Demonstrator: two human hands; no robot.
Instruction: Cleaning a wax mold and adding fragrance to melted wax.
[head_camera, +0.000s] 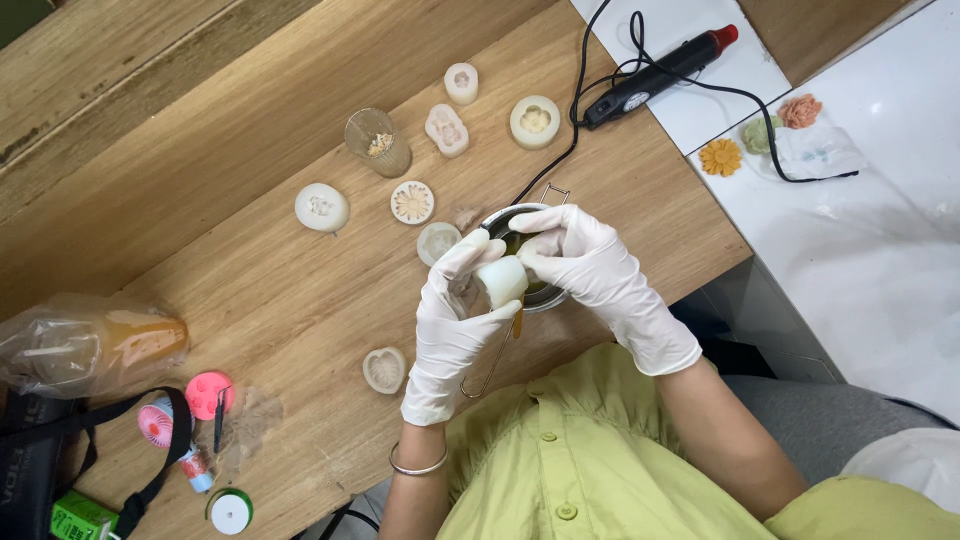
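Both my hands wear white gloves and meet over a small metal pot (497, 218) with a wire handle on the wooden table (250, 300). My left hand (455, 320) and my right hand (590, 265) together grip a small white silicone mould (500, 282), held just above the pot. A thin yellowish stick (518, 322) hangs below the mould. The pot's contents are mostly hidden by my hands.
Several white silicone moulds (412, 202) lie on the table, with an upturned glass (378, 142). A black heat gun (655, 75) with cord and flower-shaped pieces (720, 157) rest on the white surface at right. A plastic bag (90, 345), pink items and a ribbon spool (230, 512) sit at left.
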